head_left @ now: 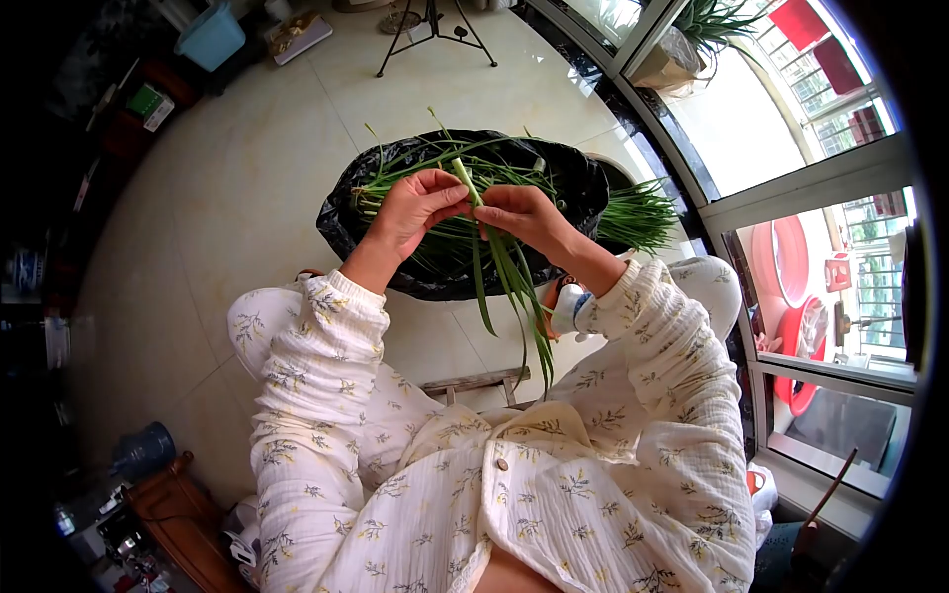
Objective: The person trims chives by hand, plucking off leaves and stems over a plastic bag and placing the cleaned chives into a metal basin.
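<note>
Nearest is the wearer's own sprig-printed shirt [425, 494], its cuffs at the wrists, above matching trousers [262, 321] whose knees are spread wide, probably to leave room for work between them. A wooden bar [479, 381], perhaps part of a low stool, shows between the legs. Farther out, both hands meet around one chive-like stalk [467, 180] held over the bag's near half. The left hand [410, 212] is closed on it by thumb and fingertips near the pale base; the right hand [524, 214] pinches it just beside, slightly lower, with the other fingers curled. Such a light grip likely suits something slender and easily bruised (a full fist would hide most of the stem). The pale end points up and away, while the long green leaves [514, 282] hang limply back toward the lap, presumably from their own weight. Below and beyond the hands, a black plastic bag [336, 237] lies spread on the tiled floor [198, 237], its mouth gaping, which seems to put the loose greens [425, 255] inside it within easy reach. Another bunch of green leaves [638, 217] fans out at the bag's right. Beyond stand a black tripod stand [432, 38] and, off to the left, a light blue bin [211, 38]; past the glass on the right are a pink basin [781, 259] and a red basin [796, 344].
</note>
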A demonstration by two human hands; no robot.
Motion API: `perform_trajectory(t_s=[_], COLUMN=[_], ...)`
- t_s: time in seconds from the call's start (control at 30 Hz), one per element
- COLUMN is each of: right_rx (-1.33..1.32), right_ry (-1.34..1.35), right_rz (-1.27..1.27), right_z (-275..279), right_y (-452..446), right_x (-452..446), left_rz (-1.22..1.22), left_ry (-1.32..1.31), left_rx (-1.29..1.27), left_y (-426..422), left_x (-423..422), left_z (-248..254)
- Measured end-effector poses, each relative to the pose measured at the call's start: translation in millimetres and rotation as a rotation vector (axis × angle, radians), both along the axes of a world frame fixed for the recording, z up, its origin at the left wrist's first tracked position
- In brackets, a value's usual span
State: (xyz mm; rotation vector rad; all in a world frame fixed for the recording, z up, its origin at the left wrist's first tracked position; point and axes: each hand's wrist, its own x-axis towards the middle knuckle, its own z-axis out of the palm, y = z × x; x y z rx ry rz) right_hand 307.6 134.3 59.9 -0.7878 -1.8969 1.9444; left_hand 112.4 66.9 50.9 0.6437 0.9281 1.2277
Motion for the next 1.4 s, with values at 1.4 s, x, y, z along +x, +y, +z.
perform_trajectory(t_s=[1.4], right_rx=[0.296], right_ry=[-0.073], right_rz=[-0.102], right_z=[-4.3], right_y=[-2.3], right_x=[0.3], left_rz=[0.026], left_ry=[0.354], left_rx=[0.133], left_y=[0.5], left_x=[1.2], left_z=[-6.5])
